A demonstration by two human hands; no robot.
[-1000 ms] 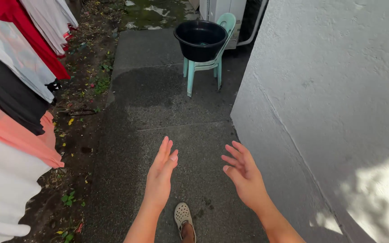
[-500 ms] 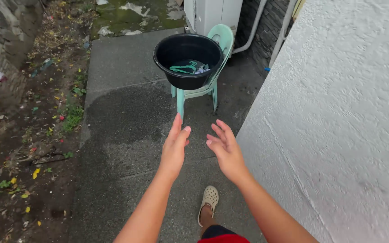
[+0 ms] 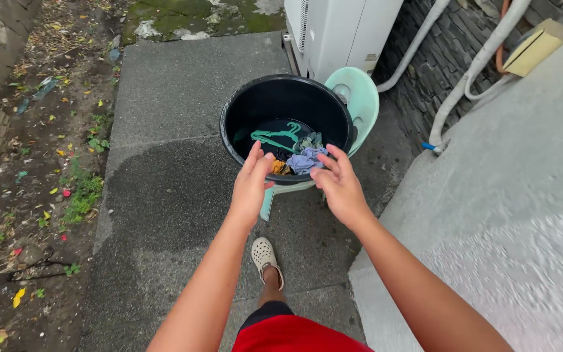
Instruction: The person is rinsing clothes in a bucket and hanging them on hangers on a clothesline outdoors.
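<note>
Both hands reach out over the near rim of a black plastic tub (image 3: 242, 107) that sits on the seat of a pale green plastic chair (image 3: 360, 91), in the far middle of the concrete path. The left hand (image 3: 250, 186) has its fingers straight and held together, palm turned inward, holding nothing; the right hand (image 3: 337, 182) has its fingers spread and loose, also empty, just short of the tub's contents. At the bottom of the tub lie a small crumpled lilac cloth (image 3: 306, 158), a bit of orange cloth (image 3: 278, 167) to its left, and a green clothes hanger (image 3: 276, 135) farther in. The cloths look soft, limp and light, perhaps damp and clingy, so they should bunch easily in a pinch of the fingers anywhere on the heap. The hanger is thin, stiff plastic, light and somewhat brittle; its hook or shoulder bar seems the best place to take hold. A white outdoor unit (image 3: 340, 29) stands behind the chair, and a grey plastered wall (image 3: 522, 215) runs along the right.
</note>
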